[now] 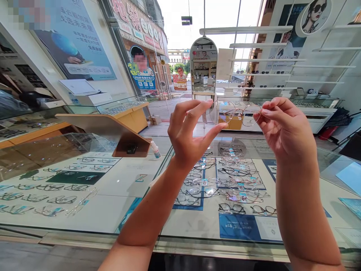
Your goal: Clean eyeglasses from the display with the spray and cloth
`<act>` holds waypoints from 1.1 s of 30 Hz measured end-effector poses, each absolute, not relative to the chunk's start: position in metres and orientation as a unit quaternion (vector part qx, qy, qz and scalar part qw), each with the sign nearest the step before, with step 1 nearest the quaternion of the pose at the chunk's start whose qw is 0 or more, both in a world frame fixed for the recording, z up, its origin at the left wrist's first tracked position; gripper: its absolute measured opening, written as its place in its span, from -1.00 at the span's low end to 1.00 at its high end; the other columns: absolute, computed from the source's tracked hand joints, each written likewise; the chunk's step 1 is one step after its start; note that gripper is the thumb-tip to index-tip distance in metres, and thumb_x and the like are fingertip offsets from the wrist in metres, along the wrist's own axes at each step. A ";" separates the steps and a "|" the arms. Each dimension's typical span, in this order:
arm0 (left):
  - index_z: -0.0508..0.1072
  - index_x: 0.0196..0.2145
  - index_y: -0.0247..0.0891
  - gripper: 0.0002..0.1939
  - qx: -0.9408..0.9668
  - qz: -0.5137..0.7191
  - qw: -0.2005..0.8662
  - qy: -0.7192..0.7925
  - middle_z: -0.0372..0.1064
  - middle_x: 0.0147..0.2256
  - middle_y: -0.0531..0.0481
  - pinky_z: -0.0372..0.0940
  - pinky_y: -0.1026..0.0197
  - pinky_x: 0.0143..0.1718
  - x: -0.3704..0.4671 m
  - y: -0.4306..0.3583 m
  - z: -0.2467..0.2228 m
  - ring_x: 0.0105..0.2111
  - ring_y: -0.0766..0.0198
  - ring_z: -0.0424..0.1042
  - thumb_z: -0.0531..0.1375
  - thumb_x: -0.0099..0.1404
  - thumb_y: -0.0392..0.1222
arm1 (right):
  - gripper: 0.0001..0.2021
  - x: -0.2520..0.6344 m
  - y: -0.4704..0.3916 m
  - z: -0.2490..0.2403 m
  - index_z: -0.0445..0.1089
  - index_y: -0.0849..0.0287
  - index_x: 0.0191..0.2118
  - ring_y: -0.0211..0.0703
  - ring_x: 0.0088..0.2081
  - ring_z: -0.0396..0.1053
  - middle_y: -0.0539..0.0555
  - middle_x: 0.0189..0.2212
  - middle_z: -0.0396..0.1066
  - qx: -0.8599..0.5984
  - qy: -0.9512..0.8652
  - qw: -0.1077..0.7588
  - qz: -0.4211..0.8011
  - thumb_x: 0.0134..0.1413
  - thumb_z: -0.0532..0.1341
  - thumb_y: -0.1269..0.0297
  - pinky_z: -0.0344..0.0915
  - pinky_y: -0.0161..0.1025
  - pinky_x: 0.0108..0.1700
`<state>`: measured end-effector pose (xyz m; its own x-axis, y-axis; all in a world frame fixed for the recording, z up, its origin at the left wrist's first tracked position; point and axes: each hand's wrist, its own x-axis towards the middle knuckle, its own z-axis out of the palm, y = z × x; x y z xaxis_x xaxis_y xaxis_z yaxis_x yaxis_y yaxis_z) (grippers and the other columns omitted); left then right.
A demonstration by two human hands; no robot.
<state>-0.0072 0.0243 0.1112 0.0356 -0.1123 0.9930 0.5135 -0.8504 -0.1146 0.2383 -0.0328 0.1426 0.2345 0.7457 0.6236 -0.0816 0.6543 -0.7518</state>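
Observation:
A pair of thin round-rimmed eyeglasses (239, 113) is held up above the glass counter, roughly level. My right hand (286, 126) pinches its right rim between thumb and fingers. On the other side, my left hand (190, 130) is raised with thumb and fingers spread wide around the left lens; the fingertips are close to the rim, and whether they touch it is unclear. Below the hands, several rows of eyeglass frames (232, 208) lie inside the glass display counter (194, 227).
More eyeglasses (60, 199) lie in the counter at the left. A small white bottle (155, 149) stands beside a tilted wooden stand (104, 126). An arched mirror (203, 67) is ahead. Shelves (267, 60) and a storefront window are behind.

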 end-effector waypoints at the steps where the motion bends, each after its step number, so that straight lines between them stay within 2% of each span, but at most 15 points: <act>1: 0.41 0.30 0.03 -0.37 -0.682 -0.679 0.230 -0.145 0.47 0.09 -0.07 0.42 -0.13 0.22 -0.007 0.023 0.111 0.15 -0.01 0.48 0.41 0.37 0.18 | -0.72 0.239 -0.033 0.142 0.44 -0.05 -0.31 0.02 -0.04 0.48 0.04 -0.17 0.49 -0.303 -0.546 0.726 0.286 -0.05 0.55 0.27 0.54 0.05 0.13; 6: 0.44 0.26 0.07 -0.36 -0.672 -0.687 0.238 -0.141 0.50 0.06 -0.04 0.45 -0.12 0.18 -0.005 0.020 0.112 0.08 0.01 0.52 0.47 0.31 0.16 | -0.74 0.244 -0.029 0.141 0.43 -0.07 -0.31 0.07 -0.03 0.49 0.05 -0.15 0.50 -0.315 -0.566 0.715 0.263 -0.01 0.52 0.23 0.54 0.12 0.09; 10: 0.45 0.25 0.02 -0.37 -0.674 -0.687 0.216 -0.164 0.51 0.06 -0.07 0.48 -0.09 0.14 -0.005 0.025 0.113 0.10 -0.01 0.52 0.45 0.32 0.19 | -0.74 0.244 -0.029 0.140 0.45 -0.09 -0.31 0.10 -0.01 0.49 0.05 -0.15 0.50 -0.318 -0.565 0.721 0.244 -0.03 0.53 0.22 0.54 0.15 0.10; 16: 0.45 0.26 0.03 -0.39 -0.690 -0.687 0.140 -0.181 0.51 0.07 -0.08 0.50 -0.01 0.00 -0.009 0.043 0.111 0.06 0.02 0.54 0.43 0.35 0.21 | -0.70 0.234 -0.038 0.143 0.42 -0.05 -0.29 0.03 -0.01 0.50 0.03 -0.15 0.42 -0.303 -0.560 0.741 0.213 -0.06 0.53 0.32 0.50 0.07 0.16; 23: 0.46 0.26 0.08 -0.39 -0.694 -0.691 0.080 -0.184 0.53 0.09 -0.06 0.51 0.02 -0.02 -0.011 0.050 0.108 0.04 0.06 0.58 0.45 0.34 0.17 | -0.70 0.232 -0.041 0.143 0.39 -0.03 -0.28 0.03 0.03 0.50 0.05 -0.10 0.43 -0.309 -0.576 0.729 0.202 0.00 0.53 0.26 0.53 0.01 0.08; 33: 0.49 0.22 0.06 -0.45 -0.698 -0.685 0.078 -0.195 0.58 0.03 -0.05 0.52 0.06 -0.09 -0.011 0.046 0.110 -0.03 0.10 0.61 0.44 0.35 0.17 | -0.71 0.234 -0.039 0.143 0.38 -0.03 -0.27 0.00 -0.01 0.50 0.04 -0.14 0.42 -0.318 -0.575 0.726 0.203 -0.02 0.50 0.27 0.53 -0.03 -0.01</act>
